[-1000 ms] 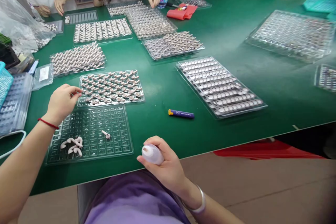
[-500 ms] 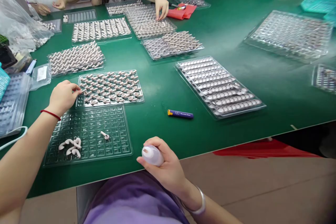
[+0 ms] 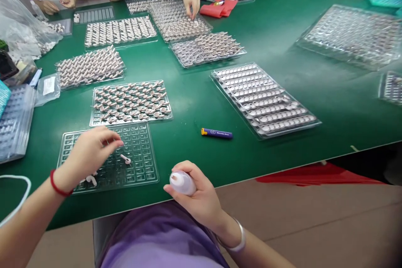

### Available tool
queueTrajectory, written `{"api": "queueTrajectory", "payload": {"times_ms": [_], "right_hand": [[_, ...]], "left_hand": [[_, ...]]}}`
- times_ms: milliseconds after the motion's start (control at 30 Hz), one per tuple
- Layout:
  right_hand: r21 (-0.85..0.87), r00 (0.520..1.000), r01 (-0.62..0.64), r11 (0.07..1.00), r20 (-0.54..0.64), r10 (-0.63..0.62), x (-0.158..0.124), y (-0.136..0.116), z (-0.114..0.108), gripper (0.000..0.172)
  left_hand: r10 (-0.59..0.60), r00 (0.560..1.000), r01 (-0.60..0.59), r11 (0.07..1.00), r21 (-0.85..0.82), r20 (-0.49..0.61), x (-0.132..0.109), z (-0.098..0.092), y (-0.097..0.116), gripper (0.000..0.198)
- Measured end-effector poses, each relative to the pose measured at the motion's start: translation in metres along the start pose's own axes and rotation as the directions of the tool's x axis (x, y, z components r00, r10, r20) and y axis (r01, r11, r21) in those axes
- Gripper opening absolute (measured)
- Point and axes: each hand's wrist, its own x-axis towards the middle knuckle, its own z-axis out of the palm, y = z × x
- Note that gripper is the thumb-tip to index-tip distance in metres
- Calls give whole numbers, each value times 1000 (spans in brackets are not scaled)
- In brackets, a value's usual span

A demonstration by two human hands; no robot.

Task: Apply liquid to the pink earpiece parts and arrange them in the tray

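My left hand hovers over a clear plastic tray with small square pockets. Its thumb and forefinger are pinched together; whatever lies between them is hidden. Just below the fingertips, a single white earbud shell with a stem rests on this tray. Several curved white pieces lie near its front, partly covered by my wrist. My right hand is wrapped round a small translucent squeeze bottle, its brownish nozzle tip facing up toward me. Behind the pocketed tray is another tray filled with rows of earbud shells.
A blue lighter lies mid-table. To its right sits a tray of round white parts. More filled trays stand farther back, where a co-worker's hand reaches into one. Stacked trays and a white cable are at left.
My left hand has moved from the left edge of the filled earbud tray toward me and right, over the pocketed tray. My right hand still holds the bottle in the same place.
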Motion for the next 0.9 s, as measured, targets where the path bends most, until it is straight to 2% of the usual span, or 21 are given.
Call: {"api": "queueTrajectory", "payload": {"times_ms": [67,167,300,433,567,667,700,800,900], "right_hand": [[1,1000,-3,1000,-1,3,0,0,0,21],[-3,1000,-13,1000,-5,13,-1,-1,1,20],[17,1000,-21,1000,8,21,-1,0,1,21],[15,996,-70,997,57,69,0,0,-2,25],[-1,983,-123,992,141,122,0,-2,-5,33],[23,974,-114,993,198,107,-7,-4,-2,40],[28,975,-87,996,208,80,-11,-5,1,43],[18,970,64,998,235,-66,-19,-6,9,48],[-4,930,246,969,284,-234,-21,-7,14,46]], "left_hand": [[-38,999,37,997,73,15,-18,14,19,29],[-103,995,104,971,215,-19,-32,31,35,37],[-155,988,155,959,237,-18,-35,41,37,34],[-137,986,153,969,196,-92,-38,44,35,24],[-41,974,63,994,89,-224,-57,45,41,19],[102,927,-85,994,63,-360,-84,49,47,4],[157,906,-133,987,87,-392,-94,51,48,3],[294,855,-222,952,212,-427,-124,58,47,24],[367,834,-240,913,329,-411,-145,66,41,37]]}}
